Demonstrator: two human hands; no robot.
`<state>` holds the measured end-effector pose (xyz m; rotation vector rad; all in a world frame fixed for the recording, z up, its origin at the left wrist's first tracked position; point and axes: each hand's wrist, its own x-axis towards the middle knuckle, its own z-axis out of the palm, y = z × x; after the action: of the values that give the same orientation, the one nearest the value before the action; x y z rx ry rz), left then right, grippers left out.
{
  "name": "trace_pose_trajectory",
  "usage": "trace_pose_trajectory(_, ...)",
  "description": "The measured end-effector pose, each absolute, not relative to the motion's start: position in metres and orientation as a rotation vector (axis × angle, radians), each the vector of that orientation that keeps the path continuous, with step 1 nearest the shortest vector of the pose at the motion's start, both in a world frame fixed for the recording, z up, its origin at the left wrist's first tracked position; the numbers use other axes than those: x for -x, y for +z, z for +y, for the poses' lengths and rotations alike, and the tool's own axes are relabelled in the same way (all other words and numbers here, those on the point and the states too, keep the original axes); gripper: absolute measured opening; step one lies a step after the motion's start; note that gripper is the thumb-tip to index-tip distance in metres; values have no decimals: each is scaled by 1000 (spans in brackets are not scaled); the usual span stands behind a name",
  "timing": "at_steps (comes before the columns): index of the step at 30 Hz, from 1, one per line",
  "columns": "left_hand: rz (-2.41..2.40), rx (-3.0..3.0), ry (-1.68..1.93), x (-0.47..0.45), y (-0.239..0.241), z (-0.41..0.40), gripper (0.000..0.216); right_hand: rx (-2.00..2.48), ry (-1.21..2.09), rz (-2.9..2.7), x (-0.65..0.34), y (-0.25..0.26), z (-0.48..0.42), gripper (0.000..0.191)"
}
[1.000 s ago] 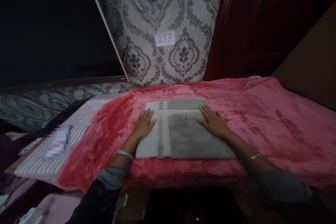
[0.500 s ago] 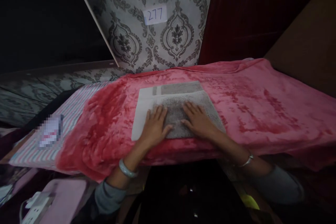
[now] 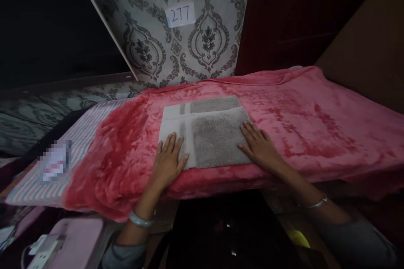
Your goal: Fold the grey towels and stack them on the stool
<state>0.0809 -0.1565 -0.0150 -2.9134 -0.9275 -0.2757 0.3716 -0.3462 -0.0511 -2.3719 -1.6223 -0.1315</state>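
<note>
A folded grey and white towel (image 3: 216, 138) lies flat on a pink and red plush blanket (image 3: 303, 117). Its upper layer stops short of the far edge, so a strip of the layer below shows. My left hand (image 3: 167, 159) rests on the near left part of the towel, fingers stretched out and slightly spread. At the opposite side, my right hand (image 3: 260, 147) lies flat across the towel's right edge, fingers extended. Neither hand grips anything.
A striped cloth (image 3: 80, 134) extends left from under the blanket, with a blurred pale item (image 3: 55, 162) on it. Below stand a pink stool-like surface (image 3: 80, 239) and a white power strip (image 3: 42, 256). Patterned wallpaper with a paper marked 277 (image 3: 180, 14) rises behind.
My hands have slid apart over the towel, the left one to the left and the right one to the right, uncovering its middle. The view has shifted slightly.
</note>
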Motion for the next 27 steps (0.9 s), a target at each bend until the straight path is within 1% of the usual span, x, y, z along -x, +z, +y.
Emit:
trace_pose_trajectory(4,-1072,2919,-231,-62,-14,-145,61,2423,-78,-1540,-388,-53,-362,69)
trace_pose_trajectory(7,-1200,2932,-151,-61,-4,-134,61,2442,-96,-1474,-397,-42,-357,69)
trace_pose_trajectory(11,-1163,2960,-170,-91,17,-115,63,2279,-160,-1587,-380,-9,-312,67)
trace_pose_trajectory(15,-1032,3020,-147,-136,29,-95,63,2173,-125,-1774,-351,13,-250,68)
trace_pose_trajectory(20,-1129,2924,-107,-154,18,-75,60,2226,-85,-1797,-359,-2,-219,63)
trace_pose_trajectory(24,-1118,2881,-174,-149,8,-72,59,2278,-95,-1733,-385,-17,-221,69)
trace_pose_trajectory(27,-1228,2827,-223,-147,6,-73,59,2364,-81,-1657,-402,-18,-223,72)
